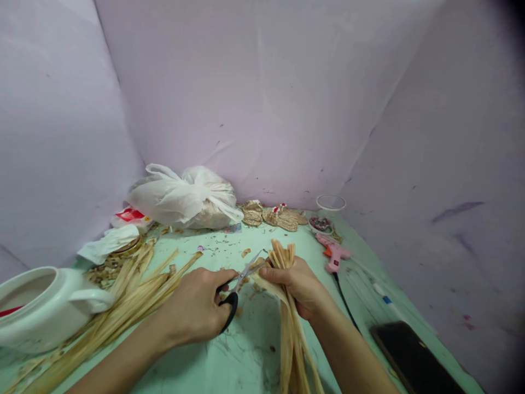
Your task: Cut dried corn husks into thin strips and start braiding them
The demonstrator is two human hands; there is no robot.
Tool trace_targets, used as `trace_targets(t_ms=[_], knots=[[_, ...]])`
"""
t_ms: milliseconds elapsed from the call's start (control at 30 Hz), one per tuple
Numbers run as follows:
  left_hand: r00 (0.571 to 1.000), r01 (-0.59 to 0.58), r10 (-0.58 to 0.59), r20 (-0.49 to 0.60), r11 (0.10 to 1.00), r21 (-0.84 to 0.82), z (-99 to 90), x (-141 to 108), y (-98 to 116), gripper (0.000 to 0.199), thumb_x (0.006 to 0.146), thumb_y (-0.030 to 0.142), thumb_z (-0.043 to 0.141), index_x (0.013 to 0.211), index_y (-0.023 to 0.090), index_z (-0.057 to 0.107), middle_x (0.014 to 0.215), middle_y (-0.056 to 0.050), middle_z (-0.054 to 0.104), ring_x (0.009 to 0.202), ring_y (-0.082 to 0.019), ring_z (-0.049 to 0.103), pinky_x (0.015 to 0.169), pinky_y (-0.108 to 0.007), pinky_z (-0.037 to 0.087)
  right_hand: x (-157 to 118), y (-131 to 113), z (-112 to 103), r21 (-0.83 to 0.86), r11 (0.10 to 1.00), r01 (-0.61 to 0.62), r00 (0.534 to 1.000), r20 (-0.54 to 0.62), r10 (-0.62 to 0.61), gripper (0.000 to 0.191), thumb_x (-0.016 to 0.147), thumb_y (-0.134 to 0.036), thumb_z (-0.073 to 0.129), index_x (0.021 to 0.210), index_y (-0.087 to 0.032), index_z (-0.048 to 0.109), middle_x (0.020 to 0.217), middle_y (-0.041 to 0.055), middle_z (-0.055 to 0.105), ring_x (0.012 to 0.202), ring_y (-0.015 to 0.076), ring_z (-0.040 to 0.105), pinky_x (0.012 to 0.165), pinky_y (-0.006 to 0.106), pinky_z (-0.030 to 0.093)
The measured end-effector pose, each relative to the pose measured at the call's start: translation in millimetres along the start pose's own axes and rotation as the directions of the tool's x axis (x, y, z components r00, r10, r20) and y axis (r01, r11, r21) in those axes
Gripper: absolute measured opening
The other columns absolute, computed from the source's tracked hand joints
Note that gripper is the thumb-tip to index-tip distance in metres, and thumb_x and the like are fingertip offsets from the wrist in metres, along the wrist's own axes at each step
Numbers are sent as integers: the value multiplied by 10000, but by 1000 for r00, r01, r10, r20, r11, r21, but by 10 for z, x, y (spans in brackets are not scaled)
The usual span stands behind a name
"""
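My left hand [200, 303] grips the black-handled scissors [245, 272], fingers through the loops. Their blades are parted and point toward the top of a bundle of dried plant strips [292, 328]. My right hand [301, 287] is closed round that bundle near its upper end, thumb across the front. The pale strips hang down below the hand toward the near edge of the view. Small cut scraps [246, 252] lie on the table behind the blades. Whether the blades touch a strip I cannot tell.
More dried strips [135, 301] lie at left beside a white teapot-like pot [53, 323]. A white plastic bag [188, 197] and woven pieces [283, 218] sit at the back. At right are a pink glue gun [334, 253] with its cord and a dark phone [414, 355].
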State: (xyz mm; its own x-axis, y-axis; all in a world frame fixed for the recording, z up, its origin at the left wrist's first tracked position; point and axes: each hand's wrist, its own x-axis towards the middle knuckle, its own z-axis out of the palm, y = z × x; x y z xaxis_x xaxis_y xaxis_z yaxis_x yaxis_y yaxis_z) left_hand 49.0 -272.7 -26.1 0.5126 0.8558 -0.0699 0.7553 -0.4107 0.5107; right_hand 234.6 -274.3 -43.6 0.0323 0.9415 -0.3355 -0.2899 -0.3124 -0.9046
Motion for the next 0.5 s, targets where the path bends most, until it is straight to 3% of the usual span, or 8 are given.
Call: trace_targets(t_ms=[300, 500], knots=[[996, -28, 43, 72, 978, -205, 3, 33, -112, 167, 665, 113, 391, 682, 193, 536, 559, 59, 413, 531, -89, 366, 474, -194, 251, 12, -14, -30, -27, 1000, 0, 1000, -32, -1, 330, 411, -197, 777, 671, -141, 581, 584, 1, 623, 549, 168, 576, 559, 290, 464], [998, -56, 62, 15, 970, -238, 68, 43, -87, 101, 689, 154, 429, 664, 183, 522, 560, 61, 406, 529, -82, 337, 476, -196, 238, -10, 5, 21, -46, 999, 1, 999, -34, -2, 301, 393, -161, 763, 586, -155, 532, 513, -32, 578, 494, 136, 540, 509, 259, 447]])
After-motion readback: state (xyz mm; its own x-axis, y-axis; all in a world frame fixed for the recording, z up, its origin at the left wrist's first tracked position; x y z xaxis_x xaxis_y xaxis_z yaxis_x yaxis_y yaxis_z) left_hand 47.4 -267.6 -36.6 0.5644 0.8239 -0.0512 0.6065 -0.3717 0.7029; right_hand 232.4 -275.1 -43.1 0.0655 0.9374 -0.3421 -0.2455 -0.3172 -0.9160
